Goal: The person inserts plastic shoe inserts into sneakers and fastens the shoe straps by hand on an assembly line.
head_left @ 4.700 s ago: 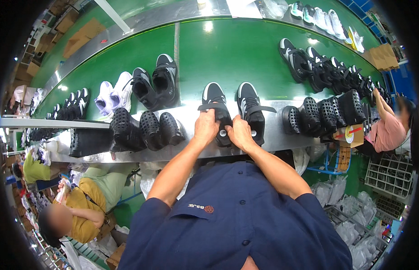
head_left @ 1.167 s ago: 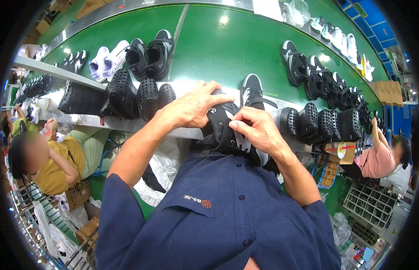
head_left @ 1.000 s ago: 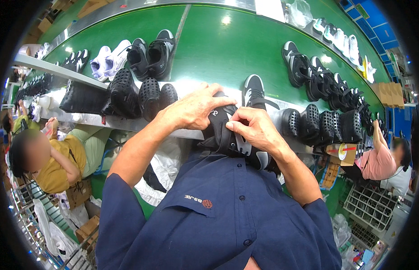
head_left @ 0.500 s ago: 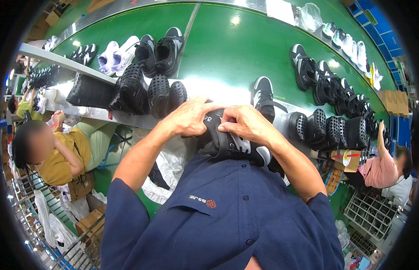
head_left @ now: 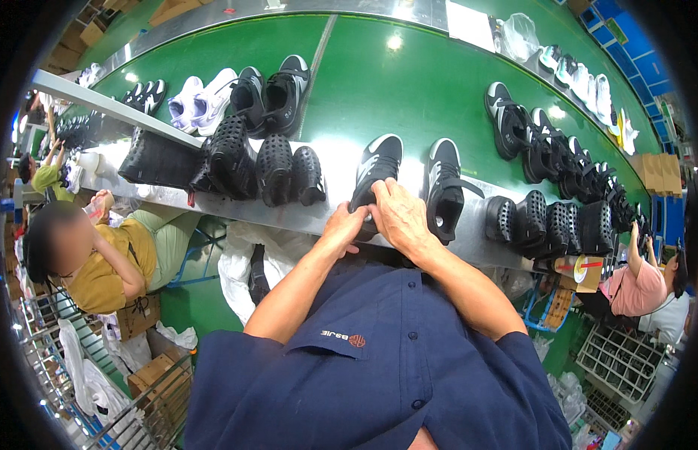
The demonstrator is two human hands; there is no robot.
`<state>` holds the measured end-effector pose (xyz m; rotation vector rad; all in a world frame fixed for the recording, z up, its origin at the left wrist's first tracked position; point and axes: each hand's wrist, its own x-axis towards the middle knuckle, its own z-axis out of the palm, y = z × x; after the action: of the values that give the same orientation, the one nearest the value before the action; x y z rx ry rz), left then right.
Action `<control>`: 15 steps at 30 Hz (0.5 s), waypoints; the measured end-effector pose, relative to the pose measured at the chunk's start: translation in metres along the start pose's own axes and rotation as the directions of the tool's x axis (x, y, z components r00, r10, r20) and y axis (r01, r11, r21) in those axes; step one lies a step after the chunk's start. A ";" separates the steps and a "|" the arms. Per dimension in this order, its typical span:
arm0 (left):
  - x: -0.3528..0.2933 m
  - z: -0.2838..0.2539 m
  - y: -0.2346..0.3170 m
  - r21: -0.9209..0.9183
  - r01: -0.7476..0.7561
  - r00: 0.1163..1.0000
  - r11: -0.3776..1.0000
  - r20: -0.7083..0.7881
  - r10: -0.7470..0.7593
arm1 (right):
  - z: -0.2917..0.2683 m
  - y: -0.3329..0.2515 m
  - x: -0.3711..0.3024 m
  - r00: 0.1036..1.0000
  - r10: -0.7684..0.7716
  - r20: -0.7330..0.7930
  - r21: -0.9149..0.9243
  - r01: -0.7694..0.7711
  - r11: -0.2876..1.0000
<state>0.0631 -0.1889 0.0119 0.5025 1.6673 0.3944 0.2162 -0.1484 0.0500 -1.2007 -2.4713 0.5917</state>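
Observation:
A black sneaker with a grey-white toe stands on the metal ledge in front of me, toe pointing away. At its heel, my left hand grips the side, fingers closed on the rim. My right hand is closed over the sneaker's opening, its fingertips bent at the collar and tongue; exactly what they pinch is hidden. Just to the right stands a matching sneaker, apart from both hands, with a strap sticking out to its right.
Black hole-dotted shoe-shaped pieces line the ledge on the left, and more such pieces on the right. Sneakers stand on the green belt. A seated person in yellow is at left, one in pink at right.
The sneaker has gone from lying sideways against my body to standing on the ledge, toe away. Both hands moved with it; the left came inward to the heel.

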 end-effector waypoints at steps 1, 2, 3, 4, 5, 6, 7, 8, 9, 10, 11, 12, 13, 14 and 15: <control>0.008 0.003 -0.005 0.007 0.014 1.000 1.000 -0.002 -0.014 | 0.008 0.004 0.004 0.998 0.003 -0.062 -0.050 -0.006 0.999; 0.012 0.006 -0.010 0.007 0.015 1.000 1.000 -0.003 -0.015 | 0.015 0.007 0.006 0.992 0.008 -0.125 -0.101 -0.021 0.995; 0.016 0.009 -0.016 0.257 -0.138 0.973 0.956 -0.144 0.179 | 0.020 0.012 0.006 0.992 0.008 -0.125 -0.100 -0.021 0.995; 0.019 0.010 -0.022 0.508 -0.235 0.892 0.829 -0.225 0.391 | 0.022 0.018 0.005 0.994 -0.055 -0.093 -0.106 0.045 0.993; 0.022 0.011 -0.025 0.511 -0.236 0.893 0.827 -0.222 0.392 | 0.024 0.022 0.003 0.991 -0.116 -0.062 -0.110 0.109 0.988; 0.024 0.011 -0.028 0.539 -0.421 0.760 0.729 -0.229 0.608 | 0.026 0.025 0.000 0.980 -0.166 -0.112 -0.054 0.161 0.985; 0.027 0.013 -0.030 0.568 -0.577 0.577 0.586 -0.224 0.785 | 0.028 0.030 -0.001 0.980 -0.159 -0.117 -0.057 0.154 0.987; 0.030 0.016 -0.029 0.532 -0.605 0.542 0.593 -0.271 0.796 | 0.028 0.033 -0.001 0.968 -0.206 -0.144 -0.042 0.203 0.978; 0.032 0.017 -0.029 0.536 -0.612 0.542 0.582 -0.253 0.802 | 0.027 0.035 -0.002 0.952 -0.251 -0.174 -0.030 0.249 0.968; 0.033 0.018 -0.028 0.472 -0.606 0.574 0.641 -0.299 0.763 | 0.026 0.036 -0.005 0.963 -0.202 -0.177 0.007 0.207 0.978; 0.036 0.019 -0.028 0.406 -0.599 0.607 0.691 -0.334 0.722 | 0.024 0.036 -0.008 0.965 -0.181 -0.191 0.000 0.185 0.983; 0.036 0.018 -0.032 0.427 -0.614 0.582 0.664 -0.323 0.746 | 0.019 0.031 -0.011 0.955 -0.147 -0.258 0.055 0.166 0.985; 0.035 0.016 -0.036 0.515 -0.588 0.551 0.624 -0.310 0.775 | 0.013 0.027 -0.016 0.940 -0.109 -0.323 0.110 0.151 0.982; 0.021 0.014 -0.035 0.630 -0.560 0.465 0.538 -0.298 0.833 | -0.007 0.021 -0.030 0.959 0.032 -0.282 0.162 0.015 0.987; 0.001 0.014 -0.025 0.734 -0.521 0.371 0.435 -0.265 0.890 | -0.012 0.037 -0.051 0.917 0.087 -0.389 0.116 -0.044 0.992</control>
<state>0.0738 -0.2098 -0.0043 1.8160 2.1274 0.8476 0.2761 -0.1659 0.0361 -1.2278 -2.0452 0.4383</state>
